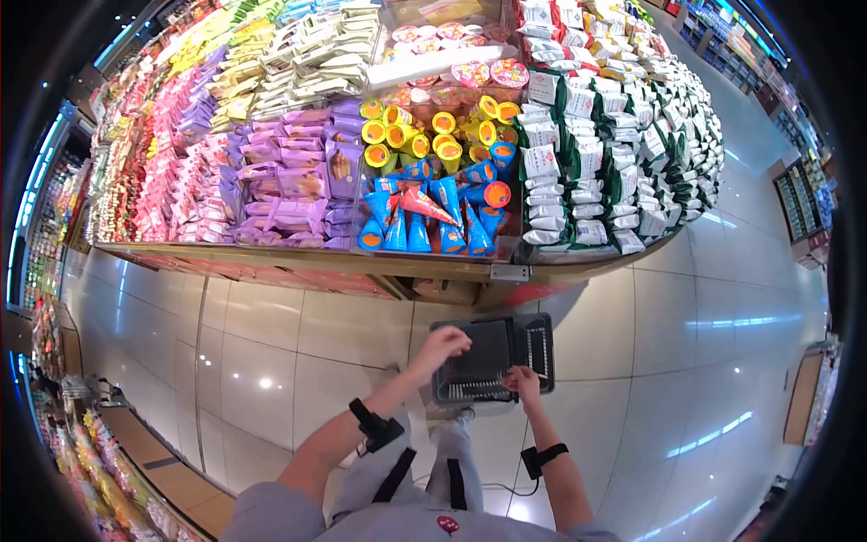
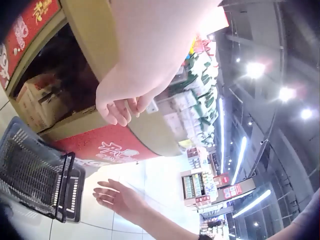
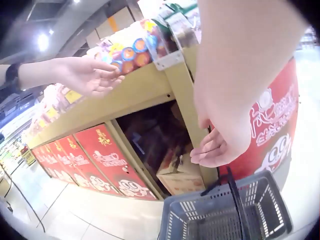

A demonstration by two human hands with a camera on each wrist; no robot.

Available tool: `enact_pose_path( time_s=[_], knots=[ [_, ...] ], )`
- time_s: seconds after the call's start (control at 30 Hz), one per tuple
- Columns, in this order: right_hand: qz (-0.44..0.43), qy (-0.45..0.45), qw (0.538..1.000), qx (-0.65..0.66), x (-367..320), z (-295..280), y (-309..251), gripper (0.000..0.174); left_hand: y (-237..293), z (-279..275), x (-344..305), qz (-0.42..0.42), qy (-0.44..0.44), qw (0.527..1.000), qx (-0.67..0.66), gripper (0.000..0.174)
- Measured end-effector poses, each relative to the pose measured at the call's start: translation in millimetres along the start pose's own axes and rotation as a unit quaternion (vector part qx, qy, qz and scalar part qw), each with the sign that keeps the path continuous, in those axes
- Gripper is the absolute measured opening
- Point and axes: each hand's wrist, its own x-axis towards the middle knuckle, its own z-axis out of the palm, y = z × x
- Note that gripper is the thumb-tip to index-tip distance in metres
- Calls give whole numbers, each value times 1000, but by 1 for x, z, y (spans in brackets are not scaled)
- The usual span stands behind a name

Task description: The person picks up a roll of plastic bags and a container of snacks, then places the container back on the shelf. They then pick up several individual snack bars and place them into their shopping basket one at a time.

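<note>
My left hand point(image 1: 441, 350) hovers over the left side of a dark grey shopping basket point(image 1: 483, 357) on the floor, holding nothing. Its fingers hang loosely bent, as the left wrist view shows with the left hand point(image 2: 127, 92) in front of the display stand. Over the basket's right part is my right hand point(image 1: 524, 383), also with nothing in it. In the right wrist view the right hand point(image 3: 225, 140) has relaxed fingers above the basket point(image 3: 175, 210). The basket's black handle point(image 3: 236, 200) stands up, and its slatted bottom shows.
Ahead is a display stand point(image 1: 316, 257) full of packets. Blue cone packs point(image 1: 396, 233), a red cone pack point(image 1: 426, 205) and yellow cone packs point(image 1: 375, 155) fill its middle, between purple packets point(image 1: 280, 181) and white-green packets point(image 1: 587, 163). A carton point(image 3: 180, 175) sits in its lower opening.
</note>
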Motion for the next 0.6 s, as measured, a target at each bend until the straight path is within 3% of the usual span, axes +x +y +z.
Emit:
enact_pose_path(
  time_s=[0.13, 0.23, 0.33, 0.43, 0.53, 0.6],
  knots=[
    [-50, 4, 996, -76, -37, 43, -36, 20, 44, -52, 6, 55, 40, 996, -52, 12],
    [-68, -1, 996, -57, -59, 86, -70, 19, 73, -94, 11, 109, 24, 993, -48, 12],
    [-125, 41, 987, -94, -62, 134, -122, 18, 102, -132, 14, 103, -3, 995, 13, 12],
    [-213, 88, 960, -157, -65, 196, -212, 14, 132, -162, 8, 125, -20, 991, 51, 13],
    [-371, 154, 869, -290, -40, 244, -271, 19, 142, -193, 9, 141, -31, 986, 86, 13],
    [-422, 194, 787, -407, -24, 270, -307, 43, 145, -209, 8, 140, -32, 986, 89, 12]
  ],
)
